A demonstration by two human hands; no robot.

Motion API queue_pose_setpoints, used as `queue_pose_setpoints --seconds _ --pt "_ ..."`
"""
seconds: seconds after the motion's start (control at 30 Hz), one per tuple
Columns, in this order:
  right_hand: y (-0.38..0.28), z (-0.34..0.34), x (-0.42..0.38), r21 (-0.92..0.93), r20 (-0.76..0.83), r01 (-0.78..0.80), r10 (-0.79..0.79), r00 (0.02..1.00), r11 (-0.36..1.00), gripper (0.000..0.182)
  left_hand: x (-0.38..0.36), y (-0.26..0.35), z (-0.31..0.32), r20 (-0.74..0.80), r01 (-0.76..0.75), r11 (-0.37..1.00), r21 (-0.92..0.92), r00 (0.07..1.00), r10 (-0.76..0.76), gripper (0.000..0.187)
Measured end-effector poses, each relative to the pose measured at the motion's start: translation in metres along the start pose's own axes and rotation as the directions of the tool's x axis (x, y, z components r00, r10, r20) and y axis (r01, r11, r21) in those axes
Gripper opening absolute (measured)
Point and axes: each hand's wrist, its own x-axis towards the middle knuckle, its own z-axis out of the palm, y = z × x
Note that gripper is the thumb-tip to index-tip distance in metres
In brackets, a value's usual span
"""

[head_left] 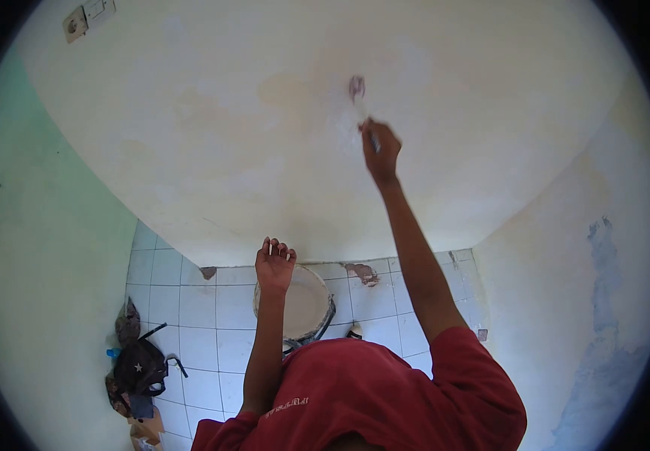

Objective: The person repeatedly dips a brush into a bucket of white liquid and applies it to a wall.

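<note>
My right hand (382,150) is raised against the pale wall (227,158), wrapped round the handle of a paintbrush. The head of the paintbrush (356,88) looks brownish purple, is slightly blurred and appears to touch the wall. Lower down, my left hand (275,266) hangs over the left part of a bucket's rim, palm up, fingers loosely bent and apart, holding nothing. That round bucket (331,307) stands on the floor by the wall and contains a pale, creamy material. My red shirt hides its near side.
White floor tiles (197,301) meet the wall, with brown broken patches along the edge. At the lower left lie a dark backpack (138,367) and other items beside a greenish wall (54,248). The right wall (565,301) has bluish patches. A socket (75,25) is at the upper left.
</note>
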Motion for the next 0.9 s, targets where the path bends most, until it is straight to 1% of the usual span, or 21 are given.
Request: queue_pose_setpoints --seconds 0.03,0.07,0.1,0.13,0.17,0.2,0.23,0.3,0.37,0.4,0.47,0.5,0.57,0.6,0.67,0.7,0.73,0.77,0.8,0.87,0.9 --pt "0.010 0.006 -0.036 0.050 0.027 0.028 -0.029 0.999 0.998 0.012 0.000 0.000 0.001 0.004 -0.004 1.000 -0.008 1.000 0.004 0.011" --pt "0.008 0.003 -0.059 0.003 0.140 0.027 -0.027 0.990 1.000 0.013 -0.001 0.000 0.000 0.011 -0.009 1.000 -0.014 1.000 0.009 0.011" --pt "0.002 0.007 -0.068 -0.013 0.209 -0.055 0.056 0.976 0.998 0.011 0.002 0.002 -0.004 0.014 -0.014 1.000 -0.013 1.000 0.014 0.011" --pt "0.004 0.009 -0.068 -0.008 0.207 -0.052 0.053 0.977 0.999 0.011 0.006 0.003 -0.007 0.082 0.002 0.999 -0.038 0.997 0.001 0.010" --pt "0.007 0.009 -0.066 -0.046 0.251 -0.122 0.130 0.959 0.991 0.008 0.010 0.004 -0.010 0.149 0.020 0.998 -0.062 0.989 -0.010 0.009" --pt "0.003 0.009 -0.056 -0.088 0.290 -0.186 0.204 0.935 0.979 0.005 0.012 0.006 -0.011 0.154 0.015 0.998 -0.065 0.988 -0.005 0.009" --pt "-0.003 0.008 -0.033 -0.058 0.319 -0.317 0.318 0.893 0.947 0.007 0.014 0.009 -0.011 0.211 0.047 0.996 -0.076 0.977 -0.030 0.008" --pt "-0.016 0.014 0.020 -0.011 0.137 -0.132 0.132 0.982 0.991 0.010 0.011 0.009 -0.011 0.268 0.084 0.993 -0.084 0.962 -0.059 0.008" --pt "-0.022 0.021 0.073 0.125 -0.023 -0.021 0.025 0.999 0.992 0.013 0.008 0.008 -0.006 0.156 0.044 0.996 -0.078 0.987 -0.032 0.009" --pt "-0.030 0.022 0.092 0.126 -0.024 -0.014 0.017 1.000 0.992 0.013 0.009 0.010 -0.006 0.162 0.044 0.996 -0.082 0.986 -0.030 0.009" --pt "-0.043 0.025 0.117 0.343 -0.154 0.002 0.054 0.986 0.940 0.014 0.010 0.010 -0.009 0.086 0.017 0.997 -0.081 0.996 -0.010 0.009" --pt "-0.042 0.023 0.113 0.239 -0.165 0.060 -0.020 0.986 0.969 0.013 0.011 0.012 -0.011 0.091 0.014 0.996 -0.090 0.996 -0.006 0.009" --pt "-0.035 0.018 0.082 -0.063 -0.111 0.290 -0.295 0.949 0.955 0.014 0.012 0.015 -0.017 0.065 -0.017 0.998 -0.064 0.998 0.021 0.009" --pt "-0.027 0.021 0.048 -0.043 -0.035 0.136 -0.137 0.990 0.990 0.014 0.012 0.016 -0.015 0.066 -0.020 0.997 -0.080 0.997 0.025 0.009" --pt "0.000 0.023 -0.023 -0.027 0.074 0.101 -0.099 0.992 0.995 0.019 0.004 0.024 -0.007 -0.011 -0.074 0.997 -0.001 0.997 0.074 0.009" --pt "-0.002 0.023 -0.051 -0.053 0.115 0.013 -0.007 0.993 0.998 0.018 0.002 0.027 -0.005 -0.013 -0.084 0.996 0.009 0.996 0.084 0.009" --pt "0.001 0.023 -0.070 -0.075 0.179 0.012 0.001 0.984 0.997 0.014 0.002 0.032 -0.003 -0.004 -0.091 0.996 0.001 0.996 0.091 0.009" --pt "-0.002 0.022 -0.079 -0.080 0.204 -0.046 0.061 0.977 0.996 0.009 0.002 0.034 -0.004 0.013 -0.098 0.995 0.005 0.995 0.098 0.009" --pt "-0.003 0.024 -0.072 -0.075 0.201 -0.038 0.053 0.978 0.996 0.009 0.001 0.037 -0.004 0.028 -0.104 0.995 0.009 0.994 0.104 0.009" --pt "-0.008 0.020 -0.043 -0.132 0.277 -0.228 0.257 0.926 0.965 0.002 0.002 0.039 -0.002 0.038 -0.110 0.994 0.007 0.993 0.110 0.009" --pt "-0.020 0.024 -0.014 -0.013 0.224 -0.423 0.414 0.882 0.906 0.012 0.003 0.039 0.000 0.037 -0.110 0.994 0.008 0.993 0.110 0.009"
